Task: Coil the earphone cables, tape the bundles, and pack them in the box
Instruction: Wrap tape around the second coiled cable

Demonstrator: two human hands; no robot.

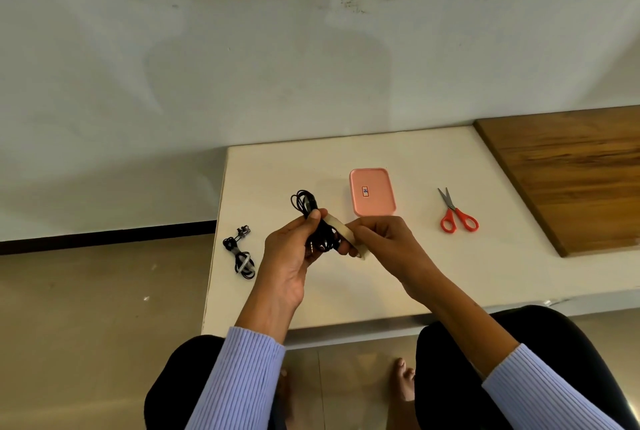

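My left hand (294,249) grips a coiled black earphone cable (304,202) above the white table (398,277); loops stick out above my fingers. My right hand (384,239) pinches a strip of beige tape (341,230) that runs across to the bundle. A second black earphone bundle (240,254), bound with a pale band, lies near the table's left edge. The pink box (372,191) sits behind my hands with its lid on.
Red-handled scissors (457,213) lie to the right of the box. A brown wooden board (571,180) covers the table's far right. The table's left edge drops to a tiled floor (104,308). My knees are under the near edge.
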